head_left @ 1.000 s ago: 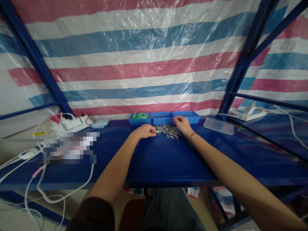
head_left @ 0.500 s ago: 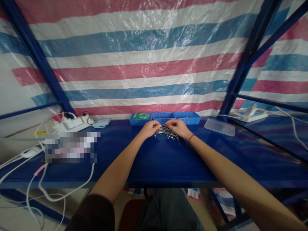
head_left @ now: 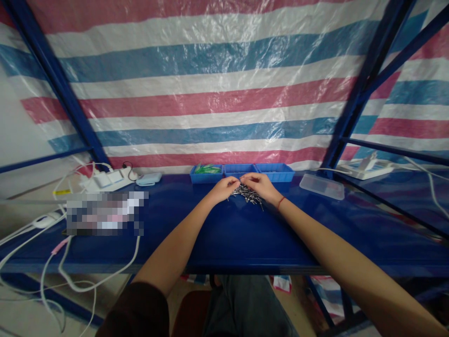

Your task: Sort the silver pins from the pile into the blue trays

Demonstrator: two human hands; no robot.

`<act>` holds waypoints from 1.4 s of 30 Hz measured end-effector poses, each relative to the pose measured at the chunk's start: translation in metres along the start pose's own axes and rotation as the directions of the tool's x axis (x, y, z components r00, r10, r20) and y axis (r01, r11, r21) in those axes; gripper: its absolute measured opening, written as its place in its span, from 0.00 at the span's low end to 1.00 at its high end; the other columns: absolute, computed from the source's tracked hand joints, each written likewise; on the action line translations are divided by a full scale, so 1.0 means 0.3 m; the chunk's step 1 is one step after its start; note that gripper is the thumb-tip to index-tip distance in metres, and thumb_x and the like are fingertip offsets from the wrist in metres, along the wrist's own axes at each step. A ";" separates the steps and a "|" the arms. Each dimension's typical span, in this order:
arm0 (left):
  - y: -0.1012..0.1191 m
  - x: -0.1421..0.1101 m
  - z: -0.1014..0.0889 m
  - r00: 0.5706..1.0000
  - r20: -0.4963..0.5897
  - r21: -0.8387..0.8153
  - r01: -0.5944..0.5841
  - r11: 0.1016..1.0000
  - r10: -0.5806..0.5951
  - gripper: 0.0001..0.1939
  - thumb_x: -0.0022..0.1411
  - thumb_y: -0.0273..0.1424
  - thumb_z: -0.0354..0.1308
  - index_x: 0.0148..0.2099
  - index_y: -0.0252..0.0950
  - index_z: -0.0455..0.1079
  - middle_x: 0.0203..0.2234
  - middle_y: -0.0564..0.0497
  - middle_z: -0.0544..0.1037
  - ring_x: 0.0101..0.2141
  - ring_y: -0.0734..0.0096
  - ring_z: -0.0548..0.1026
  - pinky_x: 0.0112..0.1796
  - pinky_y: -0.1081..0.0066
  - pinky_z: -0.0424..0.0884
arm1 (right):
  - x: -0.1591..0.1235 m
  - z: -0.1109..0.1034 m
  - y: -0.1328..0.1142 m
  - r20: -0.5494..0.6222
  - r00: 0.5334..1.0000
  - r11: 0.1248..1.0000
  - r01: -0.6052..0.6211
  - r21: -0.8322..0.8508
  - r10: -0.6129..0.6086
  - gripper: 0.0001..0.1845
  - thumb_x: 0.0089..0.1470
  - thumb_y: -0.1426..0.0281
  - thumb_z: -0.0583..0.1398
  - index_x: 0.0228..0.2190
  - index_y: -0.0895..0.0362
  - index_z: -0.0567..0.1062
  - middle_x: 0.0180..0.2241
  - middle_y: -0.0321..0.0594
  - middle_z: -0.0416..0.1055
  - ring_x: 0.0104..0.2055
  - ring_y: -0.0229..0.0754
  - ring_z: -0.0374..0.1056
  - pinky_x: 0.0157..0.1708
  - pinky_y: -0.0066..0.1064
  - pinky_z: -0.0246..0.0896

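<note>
Above the metal pieces (head_left: 250, 194), both hands (head_left: 241, 186) nearly meet, fingers bent.

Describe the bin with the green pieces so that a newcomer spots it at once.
Along the far side of the dark blue table, beyond the heap of small metal pieces, runs a row of three blue bins. You want the leftmost bin. Bright green pieces show above its rim, while no green shows in the other two.
</note>
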State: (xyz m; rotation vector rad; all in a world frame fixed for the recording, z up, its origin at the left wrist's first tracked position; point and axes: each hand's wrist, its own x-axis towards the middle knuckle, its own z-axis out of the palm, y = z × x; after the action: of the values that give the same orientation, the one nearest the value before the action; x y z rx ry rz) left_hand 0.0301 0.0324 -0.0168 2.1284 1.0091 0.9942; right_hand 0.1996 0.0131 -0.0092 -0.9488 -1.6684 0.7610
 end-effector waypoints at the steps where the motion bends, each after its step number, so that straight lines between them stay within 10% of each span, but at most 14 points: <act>1: 0.003 -0.002 0.002 1.000 0.006 -0.014 0.009 1.000 -0.009 0.11 0.59 0.33 0.51 0.39 0.31 0.68 0.32 0.50 0.75 0.31 0.73 0.71 0.38 0.73 0.66 | -0.001 0.001 -0.001 0.006 1.000 1.000 0.004 -0.003 -0.004 0.19 0.41 0.56 0.62 0.28 0.60 0.76 0.26 0.38 0.72 0.25 0.34 0.61 0.28 0.28 0.57; 25: 0.030 -0.010 -0.004 0.977 -0.212 0.050 -0.008 0.999 0.018 0.09 0.57 0.31 0.55 0.39 0.33 0.68 0.37 0.49 0.75 0.32 0.73 0.73 0.39 0.71 0.69 | 0.011 -0.001 0.032 -0.016 0.999 0.997 0.036 -0.062 -0.037 0.19 0.44 0.60 0.60 0.34 0.61 0.77 0.26 0.38 0.71 0.25 0.34 0.61 0.28 0.28 0.58; 34: 0.046 -0.012 -0.004 0.975 -0.221 0.062 -0.019 0.998 0.033 0.10 0.58 0.35 0.54 0.38 0.34 0.68 0.35 0.50 0.76 0.33 0.72 0.73 0.39 0.71 0.68 | -0.001 0.003 0.029 0.151 0.989 0.989 0.019 -0.145 0.004 0.18 0.47 0.58 0.57 0.28 0.60 0.76 0.21 0.34 0.68 0.22 0.33 0.59 0.24 0.26 0.56; 38: 0.032 -0.010 -0.010 0.975 -0.223 0.136 0.009 0.991 0.022 0.14 0.59 0.36 0.52 0.44 0.32 0.67 0.36 0.47 0.75 0.34 0.70 0.72 0.40 0.69 0.68 | 0.021 -0.027 0.048 -0.099 0.995 0.986 -0.035 -0.166 0.019 0.18 0.46 0.58 0.57 0.27 0.61 0.75 0.22 0.37 0.69 0.22 0.34 0.60 0.25 0.27 0.57; 42: 0.014 -0.013 -0.031 0.979 -0.194 0.242 -0.012 0.970 0.061 0.13 0.59 0.35 0.52 0.43 0.33 0.68 0.35 0.47 0.75 0.34 0.70 0.72 0.40 0.69 0.68 | 0.050 -0.138 0.109 -0.524 0.850 0.966 -0.184 -0.180 0.064 0.19 0.46 0.58 0.55 0.28 0.62 0.75 0.24 0.41 0.72 0.24 0.38 0.64 0.25 0.29 0.59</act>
State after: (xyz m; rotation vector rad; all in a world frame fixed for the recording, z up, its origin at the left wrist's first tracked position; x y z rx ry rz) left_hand 0.0225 0.0286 -0.0099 2.2821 1.2469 1.1753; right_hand 0.2443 0.0436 -0.0186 -1.3012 -1.2372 0.3523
